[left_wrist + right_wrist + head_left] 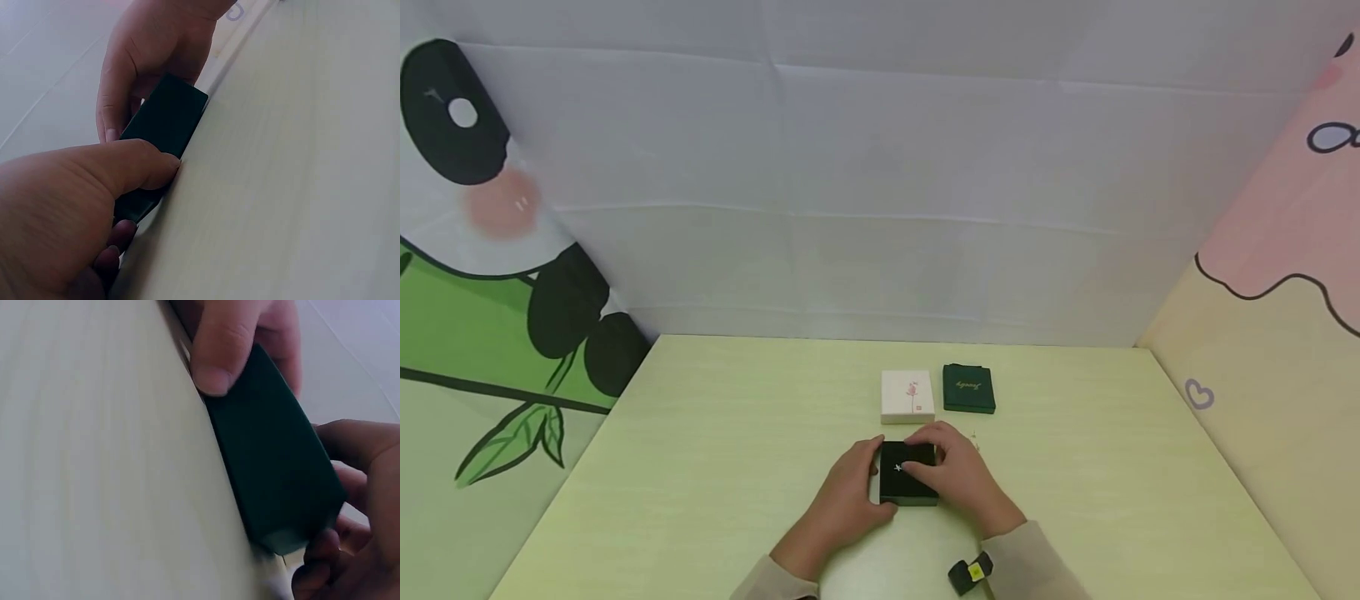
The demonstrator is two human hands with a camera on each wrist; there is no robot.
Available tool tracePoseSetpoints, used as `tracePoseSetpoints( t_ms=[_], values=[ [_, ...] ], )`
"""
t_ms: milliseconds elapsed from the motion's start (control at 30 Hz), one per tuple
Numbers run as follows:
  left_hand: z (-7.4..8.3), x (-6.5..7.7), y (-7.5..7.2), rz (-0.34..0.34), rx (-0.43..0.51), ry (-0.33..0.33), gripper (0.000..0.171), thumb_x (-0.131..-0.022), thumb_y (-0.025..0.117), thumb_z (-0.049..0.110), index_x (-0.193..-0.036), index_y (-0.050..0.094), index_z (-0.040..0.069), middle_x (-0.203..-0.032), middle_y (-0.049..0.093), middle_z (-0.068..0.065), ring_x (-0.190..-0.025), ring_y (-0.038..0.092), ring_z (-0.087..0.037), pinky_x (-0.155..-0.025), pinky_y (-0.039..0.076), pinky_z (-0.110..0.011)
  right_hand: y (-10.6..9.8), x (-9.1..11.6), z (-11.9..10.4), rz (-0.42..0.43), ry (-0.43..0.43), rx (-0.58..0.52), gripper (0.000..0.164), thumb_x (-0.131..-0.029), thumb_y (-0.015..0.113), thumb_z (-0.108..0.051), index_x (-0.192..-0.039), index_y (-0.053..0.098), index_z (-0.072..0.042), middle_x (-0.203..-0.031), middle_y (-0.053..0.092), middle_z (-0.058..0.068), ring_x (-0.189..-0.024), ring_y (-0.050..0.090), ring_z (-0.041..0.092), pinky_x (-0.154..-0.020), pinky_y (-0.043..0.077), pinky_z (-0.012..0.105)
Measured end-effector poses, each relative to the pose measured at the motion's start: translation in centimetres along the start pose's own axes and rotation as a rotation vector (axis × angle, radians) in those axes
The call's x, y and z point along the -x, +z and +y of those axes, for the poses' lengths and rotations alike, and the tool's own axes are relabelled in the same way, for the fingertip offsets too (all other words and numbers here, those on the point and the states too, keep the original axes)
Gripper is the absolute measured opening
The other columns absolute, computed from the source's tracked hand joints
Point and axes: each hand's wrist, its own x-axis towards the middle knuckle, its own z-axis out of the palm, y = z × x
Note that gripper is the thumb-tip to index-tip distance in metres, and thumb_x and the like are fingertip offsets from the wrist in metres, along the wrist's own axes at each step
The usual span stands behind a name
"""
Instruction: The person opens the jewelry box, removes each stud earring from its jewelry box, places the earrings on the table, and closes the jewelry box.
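Observation:
A small dark green box (908,502) with a black top surface sits between both hands on the table. A tiny silvery star-shaped piece (898,468) shows on the black surface. My left hand (850,492) grips the left side, its thumb against the front wall of the box (165,115). My right hand (958,475) bends round the right side, thumb over the top beside the star and index finger at the back edge. Right-hand fingers curl at a box corner in the right wrist view. Whether anything small lies under them is hidden.
Behind the hands lie a white box (907,397) with a pink flower print and a dark green square case (968,388) with gold lettering. Tiny gold-coloured bits (974,440) lie beside the right hand. A black device (970,573) is at the right wrist.

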Motion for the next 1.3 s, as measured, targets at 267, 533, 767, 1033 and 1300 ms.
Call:
tracePoseSetpoints(
  t_ms=[267, 533, 767, 1033, 1300],
  values=[
    [-0.1, -0.1, 0.0, -0.017, -0.008, -0.002, 0.092, -0.072, 0.087, 0.021, -0.15, 0.043, -0.002, -0.113, 0.054, 0.001, -0.098, 0.052, -0.013, -0.091, 0.046, -0.039, 1.0, 0.1, 0.0, -0.039, 0.015, 0.035, 0.027, -0.087, 0.083, -0.037, -0.111, 0.077, -0.026, -0.117, 0.063, -0.009, -0.11, 0.061, 0.019, -0.098, 0.048, 0.049],
    [-0.2, -0.2, 0.1, -0.028, -0.006, -0.018, 0.094, -0.072, 0.088, 0.023, -0.151, 0.042, -0.001, -0.114, 0.054, 0.001, -0.099, 0.053, -0.014, -0.092, 0.046, -0.04, 1.5, 0.3, -0.1, -0.032, 0.021, 0.082, 0.028, -0.086, 0.083, -0.04, -0.11, 0.079, -0.026, -0.119, 0.061, -0.009, -0.111, 0.06, 0.02, -0.096, 0.049, 0.048],
    [-0.3, -0.2, 0.0, -0.042, -0.003, -0.023, 0.093, -0.074, 0.087, 0.023, -0.151, 0.042, -0.001, -0.115, 0.053, 0.002, -0.099, 0.052, -0.013, -0.092, 0.046, -0.04, 1.6, 0.4, -0.2, -0.035, 0.029, 0.078, 0.027, -0.087, 0.083, -0.038, -0.109, 0.08, -0.024, -0.122, 0.061, -0.006, -0.112, 0.061, 0.023, -0.095, 0.049, 0.049],
    [-0.1, -0.2, -0.2, -0.058, -0.003, -0.025, 0.092, -0.075, 0.086, 0.024, -0.151, 0.041, -0.001, -0.113, 0.052, 0.003, -0.099, 0.051, -0.014, -0.091, 0.045, -0.04, 1.6, 0.3, 0.0, -0.042, 0.03, 0.07, 0.012, -0.087, 0.083, -0.034, -0.097, 0.084, -0.027, -0.125, 0.061, -0.003, -0.114, 0.06, 0.025, -0.096, 0.048, 0.049],
    [-0.1, -0.2, -0.1, -0.055, 0.0, -0.021, 0.092, -0.075, 0.086, 0.023, -0.151, 0.041, -0.001, -0.114, 0.052, 0.002, -0.099, 0.051, -0.014, -0.091, 0.045, -0.04, 1.5, 0.3, 0.0, -0.031, 0.039, 0.056, 0.005, -0.088, 0.082, -0.031, -0.084, 0.08, -0.032, -0.126, 0.061, -0.003, -0.116, 0.06, 0.027, -0.098, 0.047, 0.051]
  ],
)
